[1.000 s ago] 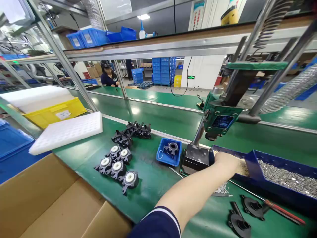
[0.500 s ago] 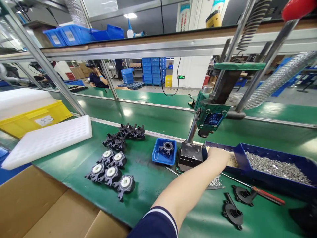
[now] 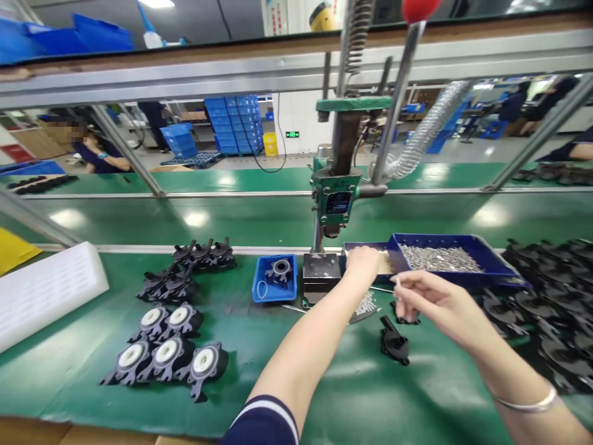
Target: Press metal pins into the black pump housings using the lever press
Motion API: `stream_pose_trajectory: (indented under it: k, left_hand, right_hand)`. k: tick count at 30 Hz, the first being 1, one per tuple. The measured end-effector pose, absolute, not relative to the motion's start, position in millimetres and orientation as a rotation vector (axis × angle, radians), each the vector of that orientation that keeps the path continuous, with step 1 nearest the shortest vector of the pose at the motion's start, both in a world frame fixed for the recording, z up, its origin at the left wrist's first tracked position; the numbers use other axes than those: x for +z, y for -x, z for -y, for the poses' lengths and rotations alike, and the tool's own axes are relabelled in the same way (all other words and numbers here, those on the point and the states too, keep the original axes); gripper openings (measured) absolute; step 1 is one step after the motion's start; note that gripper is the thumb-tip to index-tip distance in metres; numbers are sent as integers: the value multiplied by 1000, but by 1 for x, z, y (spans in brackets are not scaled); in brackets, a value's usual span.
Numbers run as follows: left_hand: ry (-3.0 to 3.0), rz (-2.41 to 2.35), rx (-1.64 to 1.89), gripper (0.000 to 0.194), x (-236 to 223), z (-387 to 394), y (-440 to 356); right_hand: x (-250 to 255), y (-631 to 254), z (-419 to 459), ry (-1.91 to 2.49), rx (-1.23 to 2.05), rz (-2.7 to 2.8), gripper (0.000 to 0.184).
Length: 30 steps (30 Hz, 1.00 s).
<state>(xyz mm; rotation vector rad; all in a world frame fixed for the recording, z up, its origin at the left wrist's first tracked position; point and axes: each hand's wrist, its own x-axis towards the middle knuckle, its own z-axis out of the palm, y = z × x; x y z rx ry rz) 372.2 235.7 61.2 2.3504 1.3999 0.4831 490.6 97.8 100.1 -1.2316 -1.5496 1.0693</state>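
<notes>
My left hand (image 3: 364, 266) reaches into a small blue bin (image 3: 345, 248) of tiny beige pieces; its fingertips are hidden there. To the right, my right hand (image 3: 428, 300) is raised above the table, thumb and fingers pinched on a small pale part (image 3: 397, 282) whose kind is unclear. Below it lies a black pump-like housing (image 3: 395, 342) with a spout. Another black housing (image 3: 407, 316) is partly covered by my right hand. A larger blue bin (image 3: 498, 272) full of metal pins (image 3: 440, 258) stands behind that hand. Small rings (image 3: 365, 306) are heaped near my left forearm.
A green hand press (image 3: 336, 198) stands at centre over its black base block (image 3: 321, 267). Left of it, a blue tray (image 3: 274, 296) holds a black housing and a ring. Black housings with white inserts (image 3: 167, 351) stand at left, and many dark housings (image 3: 556, 309) at right.
The view has swung right. My right hand has come into sight, pinching a small pale part. My left hand stays in the small bin.
</notes>
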Motion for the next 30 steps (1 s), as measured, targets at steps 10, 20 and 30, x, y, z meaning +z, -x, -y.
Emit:
stream_pose_trajectory:
  k: [10,20,30]
  left_hand:
    - [-1592,-956,837,22,42,-111,-259]
    - [-1233,-977,842,15,32,-67,-217]
    - [-1237,-961,908,11,31,-63,-210]
  right_hand:
    - [58,-463,-63,1154,1446,1305,27]
    - [46,-425,-44,1214,1409,1494,27]
    - [46,-412,-31,1303,1198,1610,29]
